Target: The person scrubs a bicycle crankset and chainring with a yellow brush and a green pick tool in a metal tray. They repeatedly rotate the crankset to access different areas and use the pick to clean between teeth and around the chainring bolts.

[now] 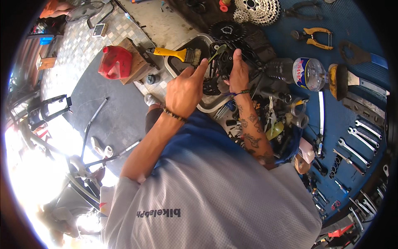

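Observation:
My left hand (184,92) is closed around a small green brush, apparently a toothbrush (219,51), its head against a black bicycle part. My right hand (239,74) grips that black bicycle part (224,65), with the thumb pointing up; its exact kind is hard to make out. Both hands are over a metal tray (206,110) with dark parts in it. A paintbrush (170,52) with a yellow handle lies across the tray's left rim, bristles toward my hands. Just beyond the part is a black chainring (227,31).
A red jug (116,63) stands at the left beside a wooden block (139,66). To the right are a plastic bottle (309,74), a cassette (258,11), yellow-handled pliers (319,38) and several wrenches (354,151) on a blue mat. Loose tools (271,120) crowd my right forearm.

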Demonstrator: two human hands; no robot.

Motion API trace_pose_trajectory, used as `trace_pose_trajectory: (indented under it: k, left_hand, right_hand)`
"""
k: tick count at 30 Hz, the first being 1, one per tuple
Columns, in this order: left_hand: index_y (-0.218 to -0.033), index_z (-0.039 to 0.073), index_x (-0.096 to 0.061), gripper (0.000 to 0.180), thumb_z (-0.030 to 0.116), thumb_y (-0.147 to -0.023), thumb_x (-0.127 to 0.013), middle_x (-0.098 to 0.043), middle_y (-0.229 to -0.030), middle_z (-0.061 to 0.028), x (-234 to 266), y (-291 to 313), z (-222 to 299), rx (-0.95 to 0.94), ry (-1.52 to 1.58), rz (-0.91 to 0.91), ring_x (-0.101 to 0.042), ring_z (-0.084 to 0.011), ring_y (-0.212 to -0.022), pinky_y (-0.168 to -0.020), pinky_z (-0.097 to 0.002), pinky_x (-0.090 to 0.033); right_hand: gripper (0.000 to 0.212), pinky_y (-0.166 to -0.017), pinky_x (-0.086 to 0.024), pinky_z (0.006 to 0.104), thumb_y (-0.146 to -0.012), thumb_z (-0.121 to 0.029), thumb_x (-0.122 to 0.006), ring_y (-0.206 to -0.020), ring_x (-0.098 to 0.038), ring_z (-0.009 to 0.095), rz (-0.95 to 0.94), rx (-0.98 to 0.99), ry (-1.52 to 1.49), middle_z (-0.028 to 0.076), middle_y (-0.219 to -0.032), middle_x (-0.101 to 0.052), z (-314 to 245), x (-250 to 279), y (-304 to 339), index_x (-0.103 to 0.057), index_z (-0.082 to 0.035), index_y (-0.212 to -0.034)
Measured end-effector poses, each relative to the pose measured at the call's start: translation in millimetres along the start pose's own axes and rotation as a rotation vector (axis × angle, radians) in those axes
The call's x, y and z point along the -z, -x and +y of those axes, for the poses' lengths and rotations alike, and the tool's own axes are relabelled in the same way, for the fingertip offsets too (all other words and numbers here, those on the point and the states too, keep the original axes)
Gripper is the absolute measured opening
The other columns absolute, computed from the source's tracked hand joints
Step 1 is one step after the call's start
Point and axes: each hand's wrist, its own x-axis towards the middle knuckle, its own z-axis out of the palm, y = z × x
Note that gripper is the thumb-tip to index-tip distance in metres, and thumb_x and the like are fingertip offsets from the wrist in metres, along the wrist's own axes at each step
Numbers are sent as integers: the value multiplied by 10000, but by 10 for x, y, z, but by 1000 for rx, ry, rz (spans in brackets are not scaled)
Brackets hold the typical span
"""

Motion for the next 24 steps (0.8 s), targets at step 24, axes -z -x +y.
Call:
trace_pose_trajectory:
  k: [24]
  left_hand:
    - [-1411,156,-730,401,103,-1017,-684,-668,-844,-122,-95,17,-139,57,85,86,-700,-370,-671,-598,-499,-566]
  right_hand:
    - [829,-448,-399,327,-1080,-794,-465,-478,-510,120,53,36,122,-18,-610,-472,-247,-44,83,-730,-14,-989]
